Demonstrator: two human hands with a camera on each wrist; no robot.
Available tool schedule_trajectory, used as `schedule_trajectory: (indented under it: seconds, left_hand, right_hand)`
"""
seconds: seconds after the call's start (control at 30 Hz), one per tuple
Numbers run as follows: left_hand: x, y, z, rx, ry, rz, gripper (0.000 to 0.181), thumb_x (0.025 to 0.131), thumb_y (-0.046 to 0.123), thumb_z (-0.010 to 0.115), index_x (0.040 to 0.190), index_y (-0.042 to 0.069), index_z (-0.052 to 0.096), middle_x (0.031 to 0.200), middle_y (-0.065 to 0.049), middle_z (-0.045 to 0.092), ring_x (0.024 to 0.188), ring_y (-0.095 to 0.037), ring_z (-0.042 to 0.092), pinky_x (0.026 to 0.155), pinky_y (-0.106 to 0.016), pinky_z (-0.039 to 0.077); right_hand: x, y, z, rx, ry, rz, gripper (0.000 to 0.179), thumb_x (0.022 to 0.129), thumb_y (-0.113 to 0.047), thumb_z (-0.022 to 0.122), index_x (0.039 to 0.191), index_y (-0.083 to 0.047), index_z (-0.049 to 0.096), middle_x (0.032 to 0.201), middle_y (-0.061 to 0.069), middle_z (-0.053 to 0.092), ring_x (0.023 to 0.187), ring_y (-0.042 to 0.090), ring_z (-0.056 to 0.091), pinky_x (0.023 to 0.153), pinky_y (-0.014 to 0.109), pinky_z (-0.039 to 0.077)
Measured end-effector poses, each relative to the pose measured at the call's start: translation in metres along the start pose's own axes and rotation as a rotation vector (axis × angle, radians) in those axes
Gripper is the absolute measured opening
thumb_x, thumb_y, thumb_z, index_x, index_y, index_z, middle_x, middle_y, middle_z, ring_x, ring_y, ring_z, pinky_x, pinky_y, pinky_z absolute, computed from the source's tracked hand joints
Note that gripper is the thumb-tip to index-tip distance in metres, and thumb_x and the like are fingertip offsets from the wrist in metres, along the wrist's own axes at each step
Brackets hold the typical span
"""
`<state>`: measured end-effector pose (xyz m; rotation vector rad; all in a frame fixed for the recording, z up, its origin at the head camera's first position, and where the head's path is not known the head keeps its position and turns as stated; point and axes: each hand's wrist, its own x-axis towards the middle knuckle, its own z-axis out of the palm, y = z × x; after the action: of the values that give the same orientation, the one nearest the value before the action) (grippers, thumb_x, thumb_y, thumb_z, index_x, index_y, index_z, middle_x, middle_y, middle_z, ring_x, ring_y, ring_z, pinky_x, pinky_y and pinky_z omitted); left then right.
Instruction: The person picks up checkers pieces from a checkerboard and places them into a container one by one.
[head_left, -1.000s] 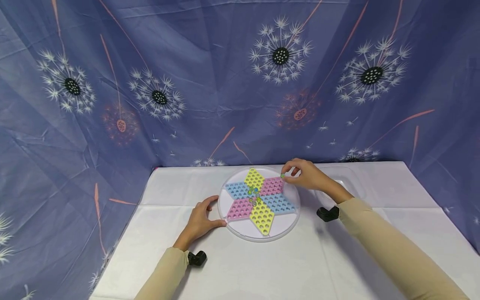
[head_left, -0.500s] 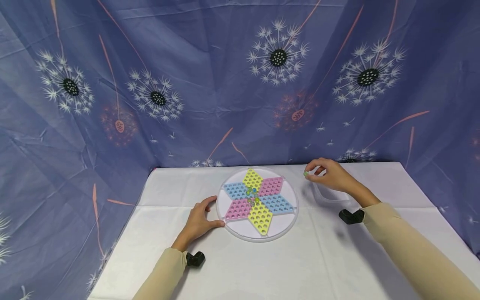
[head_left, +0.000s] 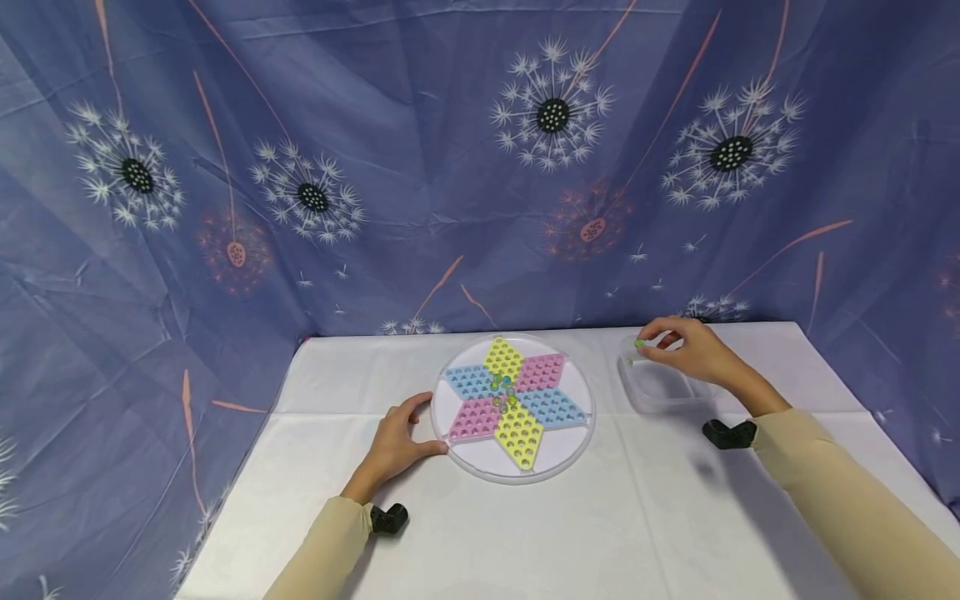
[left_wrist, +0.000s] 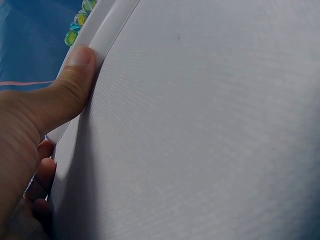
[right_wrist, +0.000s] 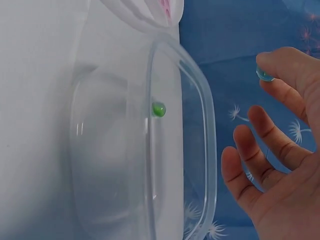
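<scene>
A round white Chinese checkers board [head_left: 557, 452] with a star of yellow, pink and blue points lies on the table. Several glass marbles [head_left: 504, 393] sit at its middle. My left hand [head_left: 396, 437] rests at the board's left edge, thumb and index finger spread along the rim; in the left wrist view the thumb [left_wrist: 75, 80] touches the rim. My right hand [head_left: 693, 352] pinches a glass marble [right_wrist: 264, 75] between thumb and index finger, above the far left corner of a clear plastic box [head_left: 637, 393]. The other right fingers are loosely bent. One green marble [right_wrist: 159, 109] is in the box.
A white cloth covers the table [head_left: 540, 542]. Behind it hangs a blue curtain [head_left: 420, 167] with dandelion prints, close to the box and the board's far side. The box's raised rim [right_wrist: 212, 165] stands below the right hand.
My right hand has moved right, from the board's far right edge to over the clear box, with the marble still pinched. The left hand has kept its place at the board.
</scene>
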<state>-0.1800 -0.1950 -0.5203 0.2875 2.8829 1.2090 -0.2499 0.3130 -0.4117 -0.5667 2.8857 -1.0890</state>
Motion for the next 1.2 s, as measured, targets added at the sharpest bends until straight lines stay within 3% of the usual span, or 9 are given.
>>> schedule_trajectory:
  seconds: [0.47, 0.67, 0.87, 1.2]
  left_hand:
    - [0.001, 0.001, 0.000, 0.000, 0.003, 0.009, 0.096, 0.069, 0.034, 0.097, 0.151, 0.013, 0.051, 0.101, -0.004, 0.053, 0.090, -0.019, 0.043, 0.082, -0.039, 0.038]
    - [0.000, 0.001, 0.000, 0.003, -0.002, -0.003, 0.097, 0.069, 0.033, 0.097, 0.152, 0.014, 0.050, 0.101, -0.002, 0.052, 0.091, -0.019, 0.044, 0.083, -0.038, 0.038]
    - [0.000, 0.001, 0.000, -0.002, -0.001, -0.005, 0.096, 0.069, 0.033, 0.097, 0.151, 0.014, 0.051, 0.102, -0.002, 0.053, 0.091, -0.020, 0.044, 0.083, -0.039, 0.039]
    - [0.000, 0.002, 0.000, -0.002, -0.001, 0.012, 0.097, 0.069, 0.033, 0.097, 0.152, 0.013, 0.051, 0.102, -0.003, 0.053, 0.091, -0.020, 0.044, 0.083, -0.039, 0.039]
  right_hand:
    - [-0.003, 0.017, 0.002, 0.017, -0.017, 0.106, 0.031, 0.098, -0.039, 0.070, 0.116, -0.014, 0.072, 0.129, 0.016, 0.063, 0.107, 0.034, 0.061, 0.082, 0.045, 0.051]
    - [-0.002, 0.025, 0.009, 0.037, -0.026, 0.130, 0.030, 0.097, -0.038, 0.072, 0.114, -0.013, 0.073, 0.128, 0.014, 0.064, 0.105, 0.032, 0.061, 0.079, 0.042, 0.051]
    - [-0.001, 0.029, 0.015, 0.020, -0.019, 0.122, 0.024, 0.096, -0.037, 0.073, 0.110, -0.017, 0.074, 0.120, 0.013, 0.067, 0.101, 0.031, 0.062, 0.078, 0.042, 0.050]
    - [-0.001, 0.033, 0.021, -0.001, -0.029, 0.112, 0.025, 0.097, -0.038, 0.072, 0.112, -0.017, 0.073, 0.120, 0.014, 0.067, 0.103, 0.033, 0.062, 0.080, 0.046, 0.051]
